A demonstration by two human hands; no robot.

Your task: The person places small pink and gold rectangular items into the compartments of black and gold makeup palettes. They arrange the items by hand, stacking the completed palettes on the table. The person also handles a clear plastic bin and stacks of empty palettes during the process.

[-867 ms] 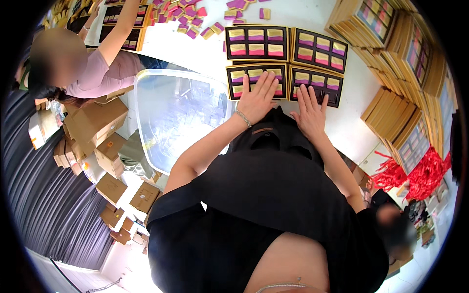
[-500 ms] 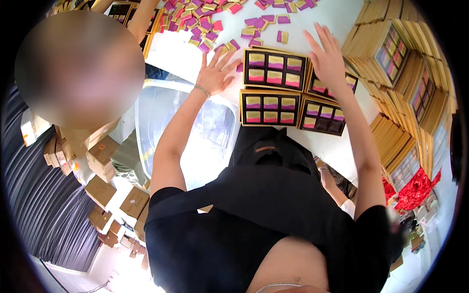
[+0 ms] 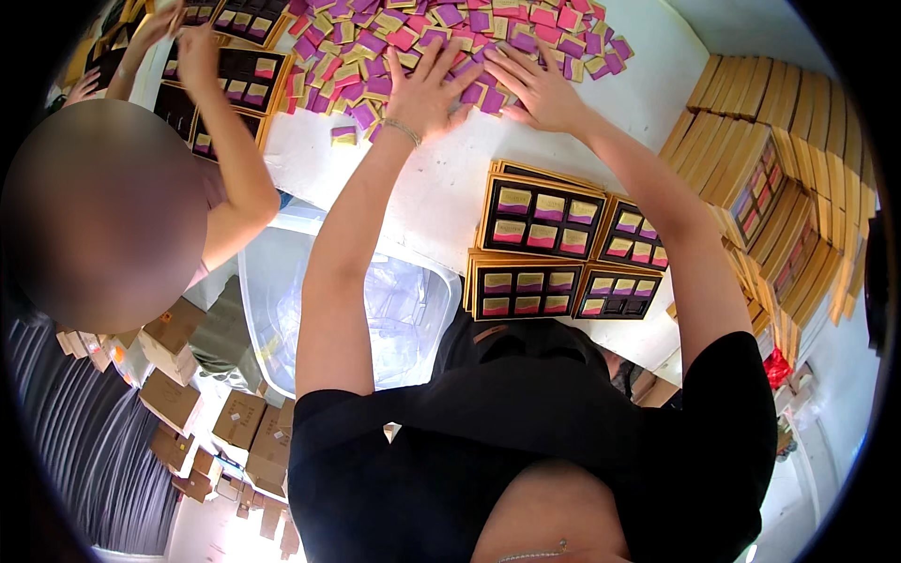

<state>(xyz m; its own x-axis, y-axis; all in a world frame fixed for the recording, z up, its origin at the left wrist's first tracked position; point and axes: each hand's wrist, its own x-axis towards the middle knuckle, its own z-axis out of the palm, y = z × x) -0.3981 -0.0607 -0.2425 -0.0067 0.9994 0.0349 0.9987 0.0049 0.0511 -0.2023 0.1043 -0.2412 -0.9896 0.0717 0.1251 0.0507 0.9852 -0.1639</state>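
Observation:
My left hand lies with fingers spread on the near edge of a wide pile of small flat wrapped pieces in purple, pink and gold. Beside it my right hand also reaches flat over the pile, its fingers apart. Neither hand holds anything that I can see. Nearer to me stand stacked gold-edged boxes with dark compartment trays. Wrapped pieces fill the tray of the left far box and the left near box. The right near box has pieces along its far row and dark unfilled compartments in its near row.
Tall stacks of gold-edged boxes line the table's right side. A clear plastic bin with transparent pieces stands at the near left. A co-worker's arm works over more trays at the left. Cardboard boxes lie beyond.
Both my hands have moved forward onto the pile: the left from the table near the bin, the right from above the boxes. The view has shifted, showing more of the pile and the co-worker.

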